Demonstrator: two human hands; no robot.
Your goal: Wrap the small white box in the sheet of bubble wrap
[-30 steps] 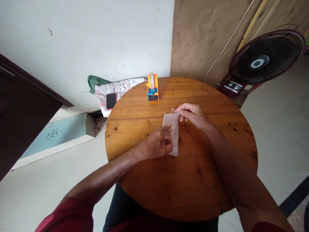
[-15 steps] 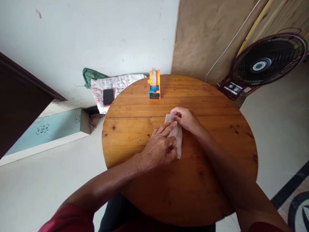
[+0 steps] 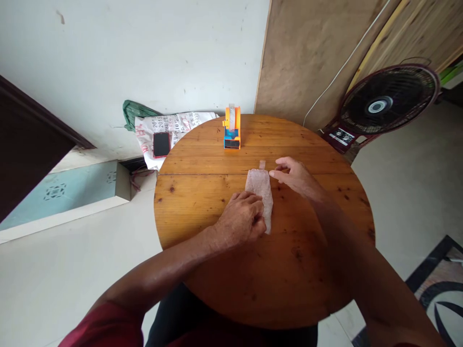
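Note:
A flat, whitish packet of what looks like bubble wrap [image 3: 259, 182] lies lengthwise on the round wooden table [image 3: 195, 207]. A short strip of clear tape [image 3: 262, 165] sticks out past its far end. My left hand [image 3: 243, 216] bends its fingers down over the packet's near left part and grips it, hiding that part. Just right of the packet's far end, my right hand [image 3: 292, 176] hovers with thumb and fingers apart and nothing between them. Whatever the wrap contains cannot be made out.
An orange and blue tape dispenser [image 3: 232, 127] stands near the table's far edge. Left of the table, a phone [image 3: 161, 144] lies on a printed white sack [image 3: 181, 126] beside a green bag [image 3: 139, 113]. A fan [image 3: 387, 103] stands at the right.
My right hand has let go of the packet's far end and drawn back to the right, exposing the tape strip. My left fingers, stretched out before, are now curled on the packet.

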